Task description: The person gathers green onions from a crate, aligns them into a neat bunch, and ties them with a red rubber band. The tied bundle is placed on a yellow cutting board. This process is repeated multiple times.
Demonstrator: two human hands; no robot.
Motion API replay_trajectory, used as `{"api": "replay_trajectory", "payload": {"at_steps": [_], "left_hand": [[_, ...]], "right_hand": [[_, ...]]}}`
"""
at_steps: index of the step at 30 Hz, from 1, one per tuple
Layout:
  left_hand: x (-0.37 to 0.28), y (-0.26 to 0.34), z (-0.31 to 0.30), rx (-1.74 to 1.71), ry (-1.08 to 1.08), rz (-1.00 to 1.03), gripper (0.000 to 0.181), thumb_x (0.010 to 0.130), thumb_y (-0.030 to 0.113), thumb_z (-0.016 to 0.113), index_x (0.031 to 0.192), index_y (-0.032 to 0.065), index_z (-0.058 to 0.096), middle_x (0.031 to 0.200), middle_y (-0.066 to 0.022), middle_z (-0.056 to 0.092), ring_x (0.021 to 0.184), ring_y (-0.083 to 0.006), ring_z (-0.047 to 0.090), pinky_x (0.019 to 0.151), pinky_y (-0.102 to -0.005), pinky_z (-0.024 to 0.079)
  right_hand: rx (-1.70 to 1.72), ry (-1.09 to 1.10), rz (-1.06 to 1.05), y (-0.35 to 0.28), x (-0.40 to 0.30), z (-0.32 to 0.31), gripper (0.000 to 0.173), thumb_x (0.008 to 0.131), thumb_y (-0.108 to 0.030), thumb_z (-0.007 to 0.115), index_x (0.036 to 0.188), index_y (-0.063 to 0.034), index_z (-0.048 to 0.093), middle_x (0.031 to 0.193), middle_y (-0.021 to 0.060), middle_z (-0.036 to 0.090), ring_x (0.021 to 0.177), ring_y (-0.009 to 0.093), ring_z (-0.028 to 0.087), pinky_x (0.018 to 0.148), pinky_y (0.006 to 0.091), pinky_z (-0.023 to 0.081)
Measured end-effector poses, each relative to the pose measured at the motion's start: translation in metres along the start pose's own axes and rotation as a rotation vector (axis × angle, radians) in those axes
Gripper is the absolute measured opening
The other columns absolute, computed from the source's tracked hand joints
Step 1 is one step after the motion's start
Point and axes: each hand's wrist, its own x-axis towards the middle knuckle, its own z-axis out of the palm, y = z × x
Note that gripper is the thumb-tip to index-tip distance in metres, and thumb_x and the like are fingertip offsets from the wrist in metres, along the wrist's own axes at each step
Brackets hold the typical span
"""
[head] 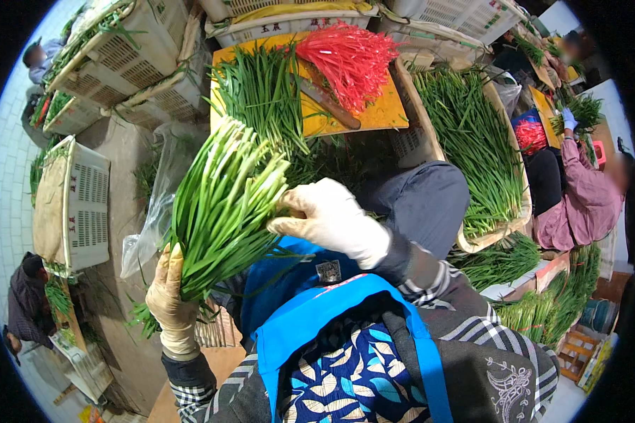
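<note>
My left hand (172, 304), in a pale glove, grips a thick bunch of garlic chives (211, 211) from below. The pale stem ends point up and away from me; the green leaves hang past my wrist. My right hand (333, 217), gloved too, has its thumb and fingers close together at the right side of the bunch. Whether a stalk is pinched there is hidden. Beyond the bunch is a yellow board (386, 119). More chives (259, 90) lie on it, beside a knife with a wooden handle (344, 113) and a pile of red plastic ties (349, 63).
To the right stands a long crate (473, 243) full of chives, with more bundles (534, 312) below it. White plastic crates (87, 206) stand left and at the back. A clear plastic bag (148, 227) hangs left. A co-worker in pink (582, 206) sits at right; others are farther off.
</note>
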Motion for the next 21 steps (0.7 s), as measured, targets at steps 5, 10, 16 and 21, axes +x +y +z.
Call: {"api": "replay_trajectory", "payload": {"at_steps": [5, 10, 16, 21], "left_hand": [[-0.001, -0.003, -0.005, 0.238, 0.058, 0.147, 0.059, 0.077, 0.007, 0.072, 0.133, 0.0211, 0.06, 0.131, -0.0131, 0.063, 0.081, -0.0267, 0.068, 0.063, -0.0356, 0.052], [-0.012, -0.001, -0.018, 0.416, -0.015, 0.175, 0.049, 0.085, 0.012, 0.069, 0.131, 0.0284, 0.061, 0.127, -0.0091, 0.065, 0.071, -0.0195, 0.062, 0.057, -0.0315, 0.049], [-0.015, 0.006, -0.021, 0.494, -0.111, 0.236, 0.048, 0.09, 0.022, 0.069, 0.135, 0.0347, 0.057, 0.129, -0.0079, 0.065, 0.066, -0.0173, 0.057, 0.054, -0.03, 0.047], [-0.013, 0.01, -0.026, 0.513, -0.105, 0.31, 0.057, 0.089, 0.018, 0.067, 0.139, 0.0395, 0.052, 0.131, -0.0084, 0.063, 0.063, -0.016, 0.056, 0.054, -0.0283, 0.047]], "right_hand": [[-0.05, 0.391, -0.097, 0.042, 0.01, 0.016, 0.02, 0.082, -0.029, 0.071, 0.085, -0.0093, 0.074, 0.075, 0.0136, 0.068, 0.068, 0.032, 0.068, 0.063, 0.0403, 0.054], [-0.47, 0.257, 0.203, 0.088, -0.022, -0.046, 0.023, 0.08, -0.033, 0.074, 0.086, -0.0104, 0.076, 0.073, 0.0116, 0.069, 0.067, 0.029, 0.069, 0.068, 0.04, 0.054], [-0.151, 0.344, -0.361, 0.029, 0.002, -0.051, 0.032, 0.081, -0.022, 0.075, 0.11, -0.0091, 0.072, 0.102, 0.0109, 0.072, 0.095, 0.03, 0.068, 0.082, 0.0392, 0.052], [-0.182, 0.279, -0.39, 0.0, 0.026, -0.015, 0.031, 0.083, -0.024, 0.074, 0.113, -0.0172, 0.07, 0.117, 0.0014, 0.068, 0.111, 0.022, 0.06, 0.109, 0.0455, 0.03]]}}
